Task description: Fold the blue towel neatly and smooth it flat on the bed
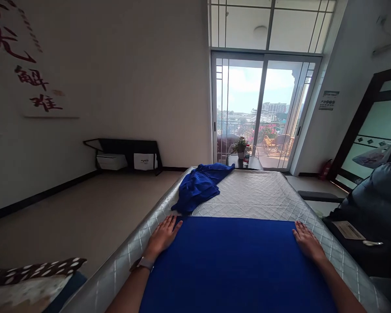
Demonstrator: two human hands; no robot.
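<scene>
A flat blue cloth (237, 265) lies spread over the near part of a pale quilted mattress (254, 191). At its far left corner my left hand (164, 234) rests with fingers stretched out, partly on the cloth's edge. A band with a metal clasp or watch sits on that wrist. On the far right corner, my right hand (306, 241) lies flat, fingers extended forward. Beyond the left hand, a crumpled blue garment or cloth (200, 184) is heaped on the mattress's left side.
A small table (256, 164) with a potted plant (241, 145) and a bottle (246, 156) stands beyond the mattress, before sliding glass doors (263, 108). A black rack (128, 150) with white boxes is by the wall. Patterned pillows (29, 282) lie lower left; a dark chair (378, 208) stands right.
</scene>
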